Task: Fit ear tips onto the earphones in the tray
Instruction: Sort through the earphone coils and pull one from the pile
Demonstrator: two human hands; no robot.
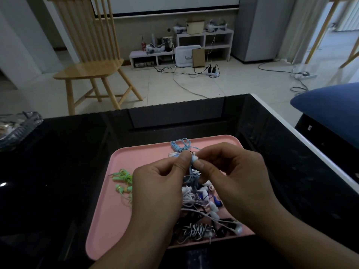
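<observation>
Holding our two hands together over the middle of the frame, we pinch a pale blue earphone above the pink tray. Our left hand has its fingers curled, thumb and forefinger closed on the earphone's thin blue cable just below the bud. Our right hand pinches the whitish end of the bud between thumb and forefinger, the other fingers curled loosely; whether an ear tip sits there we cannot tell.

The tray lies on the black glossy table, in the lower centre of the frame. At its far edge, just above our fingertips, rests a coil of the blue cable. Green earphones lie at the tray's left side, apart from the rest. Below our hands sits a tangle of white earphones, a dark blue pair and a black-and-white striped cable bundle. A wooden chair stands in the upper left.
</observation>
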